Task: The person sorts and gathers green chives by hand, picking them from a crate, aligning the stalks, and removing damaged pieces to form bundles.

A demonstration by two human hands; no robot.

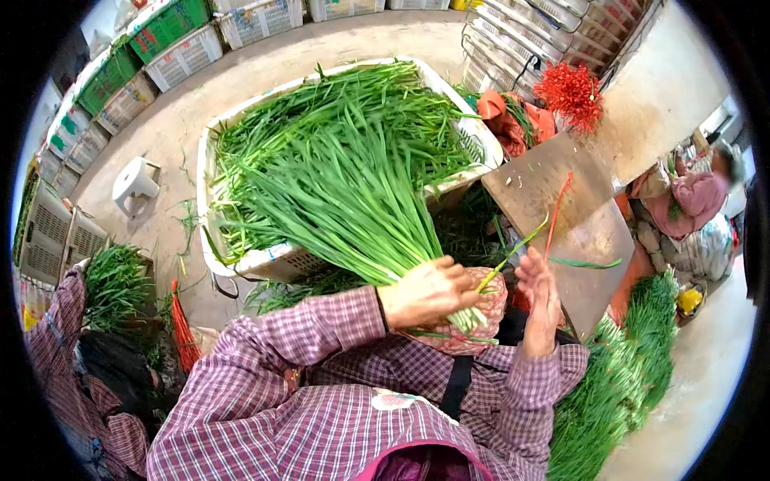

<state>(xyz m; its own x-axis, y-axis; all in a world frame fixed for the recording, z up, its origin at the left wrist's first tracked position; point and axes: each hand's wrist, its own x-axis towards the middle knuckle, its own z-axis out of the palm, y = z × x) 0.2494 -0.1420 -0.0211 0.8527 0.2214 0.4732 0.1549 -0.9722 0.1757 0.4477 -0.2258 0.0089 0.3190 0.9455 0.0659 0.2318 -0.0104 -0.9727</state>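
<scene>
My left hand [429,290] is closed around a thick bunch of garlic chives [361,196], near the pale cut stem ends. The leaves fan out over a large white basket [233,260] filled with more chives. Beside the stem ends, my right hand [541,298] is raised with its fingers extended, and I see nothing gripped in it. A loose yellow-green leaf [520,247] slants up from the stems past its fingertips; whether they touch, I cannot tell. Just beyond, a red tie strip [559,210] lies on a brown board [529,180]. Patterned pinkish fabric [491,309] shows below the stems.
A bundle of red ties [569,94] sits beyond the board, another [183,333] at left. Bundled chives [618,369] lie at right. A white stool [135,186] and stacked crates [172,36] stand behind. One person [696,196] sits at right, another in plaid [60,321] at left.
</scene>
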